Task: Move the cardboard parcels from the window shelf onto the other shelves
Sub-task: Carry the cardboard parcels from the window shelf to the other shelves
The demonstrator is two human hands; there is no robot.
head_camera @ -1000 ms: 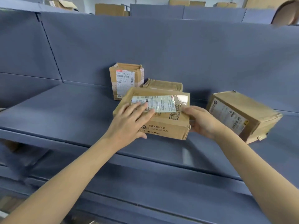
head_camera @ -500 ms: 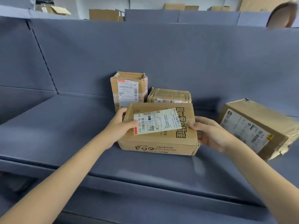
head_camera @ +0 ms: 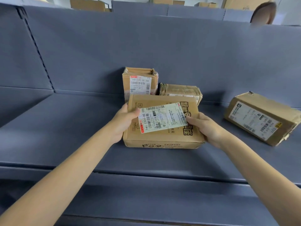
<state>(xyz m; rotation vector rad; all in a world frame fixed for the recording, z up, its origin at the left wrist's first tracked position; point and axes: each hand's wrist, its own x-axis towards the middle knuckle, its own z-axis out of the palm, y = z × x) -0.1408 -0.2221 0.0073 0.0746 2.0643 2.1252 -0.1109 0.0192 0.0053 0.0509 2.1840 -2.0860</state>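
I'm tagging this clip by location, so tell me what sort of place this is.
Probably a parcel depot or sorting room. Long grey shelves hold cardboard parcels with barcode shipping labels, and more boxes sit on racks behind. Both hands hold the flat parcel on the shelf.

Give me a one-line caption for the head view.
Both hands, left hand and right hand, hold a flat labelled parcel on a grey shelf among three other parcels.

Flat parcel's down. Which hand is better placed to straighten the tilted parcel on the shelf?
Right. The right hand is nearer the tilted parcel; the left hand grips the flat parcel at its far side.
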